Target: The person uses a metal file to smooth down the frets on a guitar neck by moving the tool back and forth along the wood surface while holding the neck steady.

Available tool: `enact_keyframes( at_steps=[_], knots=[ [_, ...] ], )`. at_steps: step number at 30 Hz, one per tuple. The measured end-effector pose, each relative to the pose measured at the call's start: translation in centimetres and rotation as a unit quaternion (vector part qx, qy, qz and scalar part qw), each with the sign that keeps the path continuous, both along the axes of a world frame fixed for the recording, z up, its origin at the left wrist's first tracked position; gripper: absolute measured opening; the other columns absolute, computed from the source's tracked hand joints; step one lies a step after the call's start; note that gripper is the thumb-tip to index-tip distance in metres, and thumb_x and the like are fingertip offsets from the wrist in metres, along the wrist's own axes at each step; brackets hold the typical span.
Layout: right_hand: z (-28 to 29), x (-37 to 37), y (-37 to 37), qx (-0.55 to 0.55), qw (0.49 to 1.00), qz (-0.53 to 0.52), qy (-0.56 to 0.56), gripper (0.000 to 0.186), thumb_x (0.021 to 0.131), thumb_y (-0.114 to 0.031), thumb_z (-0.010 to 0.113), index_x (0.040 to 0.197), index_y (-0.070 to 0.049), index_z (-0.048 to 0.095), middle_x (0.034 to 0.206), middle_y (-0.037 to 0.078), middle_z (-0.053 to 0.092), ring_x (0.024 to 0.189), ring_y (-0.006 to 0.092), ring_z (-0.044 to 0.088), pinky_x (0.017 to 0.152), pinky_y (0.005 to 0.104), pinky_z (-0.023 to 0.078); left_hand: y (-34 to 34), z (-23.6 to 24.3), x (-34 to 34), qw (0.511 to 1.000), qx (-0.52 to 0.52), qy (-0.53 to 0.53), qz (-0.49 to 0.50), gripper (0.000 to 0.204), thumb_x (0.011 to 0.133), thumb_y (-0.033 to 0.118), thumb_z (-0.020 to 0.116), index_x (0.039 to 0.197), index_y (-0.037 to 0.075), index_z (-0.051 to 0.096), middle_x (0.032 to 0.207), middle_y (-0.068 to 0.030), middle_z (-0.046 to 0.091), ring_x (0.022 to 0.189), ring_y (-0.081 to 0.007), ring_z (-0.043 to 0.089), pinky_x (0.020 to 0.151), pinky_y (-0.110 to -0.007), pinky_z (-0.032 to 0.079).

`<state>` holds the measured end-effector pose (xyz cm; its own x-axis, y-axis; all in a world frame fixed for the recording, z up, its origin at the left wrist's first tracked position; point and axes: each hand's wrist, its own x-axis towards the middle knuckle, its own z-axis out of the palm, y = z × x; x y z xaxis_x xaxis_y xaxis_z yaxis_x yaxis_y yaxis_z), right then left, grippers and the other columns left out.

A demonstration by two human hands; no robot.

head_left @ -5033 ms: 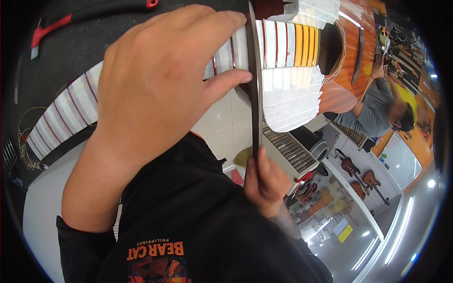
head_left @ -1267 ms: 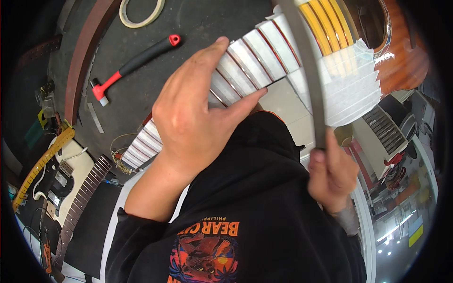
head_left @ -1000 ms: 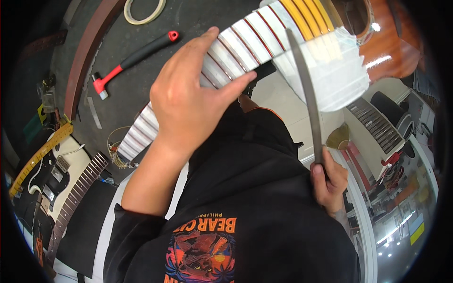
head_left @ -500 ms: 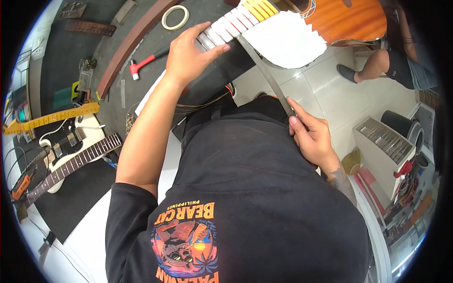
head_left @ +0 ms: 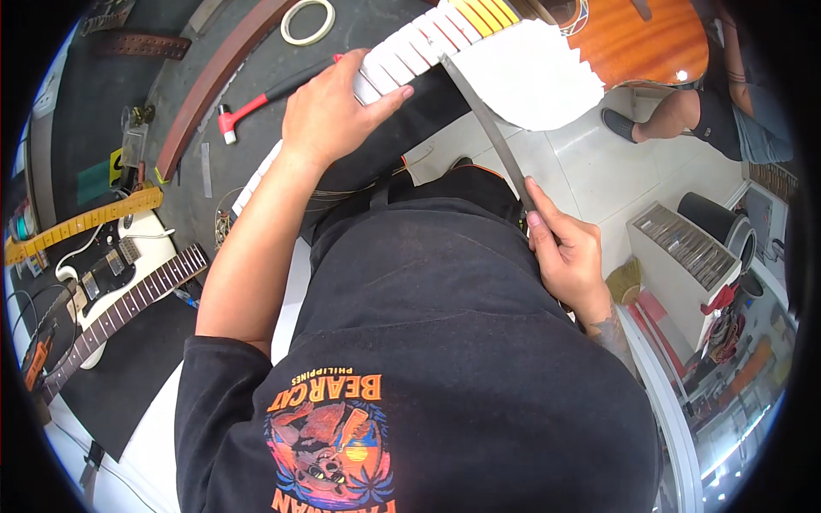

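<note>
An acoustic guitar with a glossy orange-brown body (head_left: 658, 47) lies at the top of the view. White and yellow tape strips cover its fretboard (head_left: 409, 53), with thin fret lines showing between them. White paper (head_left: 534, 77) is spread over part of the body next to the neck. My left hand (head_left: 329, 111) is closed round the neck near its left end, thumb along the near edge. In my right hand (head_left: 566, 255) is a long, flat grey metal file (head_left: 489, 128), held by its near end. Its far tip lies at the near edge of the taped fretboard.
A red-and-black hammer (head_left: 248, 113), a tape roll (head_left: 308, 21) and a curved brown strip (head_left: 214, 81) lie on the dark bench. At left are a white electric guitar (head_left: 145, 244) and a yellow neck (head_left: 85, 224). Another person's leg (head_left: 667, 115) and a white box (head_left: 680, 256) are at right.
The file's tip has moved slightly up and to the right along the fretboard. The whole view has shifted a little. Both hands keep their grip.
</note>
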<state>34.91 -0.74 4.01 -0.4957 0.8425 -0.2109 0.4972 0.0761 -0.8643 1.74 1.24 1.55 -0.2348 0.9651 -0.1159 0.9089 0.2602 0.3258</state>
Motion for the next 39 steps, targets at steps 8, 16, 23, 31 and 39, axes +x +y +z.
enact_keyframes(
  at_steps=[8,16,23,31,39],
  knots=[
    [0.2,-0.5,-1.0,0.031,0.999,0.023,-0.029,0.044,0.096,-0.001,0.068,0.139,-0.007,0.066,0.06,0.009,0.055,0.051,0.0146,0.051,0.057,0.0256,0.047,0.0,-0.3,-0.4,1.0,0.018,-0.007,-0.007,0.071,0.085,0.058,0.077,0.13,0.004,0.064,0.112,-0.0193,0.074,0.101,-0.0374,0.073,0.085,-0.046,0.057],
    [-0.1,-0.3,-1.5,0.061,0.997,0.033,-0.029,0.046,0.092,0.004,0.07,0.137,-0.006,0.067,0.06,0.01,0.052,0.05,0.0193,0.052,0.054,0.0282,0.046,0.1,-0.3,-0.6,1.0,0.009,-0.021,-0.006,0.065,0.083,0.053,0.08,0.126,0.006,0.066,0.107,-0.0156,0.074,0.097,-0.0354,0.073,0.081,-0.045,0.058],
    [0.6,-7.3,3.0,0.068,0.996,0.044,-0.022,0.046,0.092,0.003,0.069,0.138,-0.006,0.066,0.063,0.014,0.057,0.052,0.0276,0.058,0.056,0.0343,0.049,0.2,-0.7,-0.7,0.998,0.057,-0.009,-0.031,0.071,0.081,0.056,0.08,0.125,0.003,0.064,0.102,-0.0189,0.075,0.09,-0.0359,0.074,0.075,-0.045,0.059],
    [-0.8,-9.7,5.7,0.077,0.996,0.054,0.004,0.045,0.094,0.001,0.067,0.138,-0.008,0.066,0.068,0.017,0.059,0.055,0.0328,0.057,0.057,0.0384,0.048,0.2,-0.5,-1.0,0.998,0.043,-0.028,-0.021,0.067,0.079,0.05,0.084,0.124,0.004,0.065,0.101,-0.0161,0.075,0.088,-0.0362,0.074,0.073,-0.044,0.059],
    [-1.9,-2.6,0.4,0.115,0.99,0.075,-0.031,0.05,0.09,0.006,0.07,0.138,-0.004,0.065,0.062,0.01,0.052,0.05,0.0258,0.055,0.05,0.0388,0.046,0.1,-0.5,-0.8,0.996,0.074,-0.026,-0.029,0.068,0.077,0.05,0.086,0.123,0.005,0.066,0.099,-0.0161,0.075,0.086,-0.0354,0.074,0.072,-0.042,0.059]
  ],
)
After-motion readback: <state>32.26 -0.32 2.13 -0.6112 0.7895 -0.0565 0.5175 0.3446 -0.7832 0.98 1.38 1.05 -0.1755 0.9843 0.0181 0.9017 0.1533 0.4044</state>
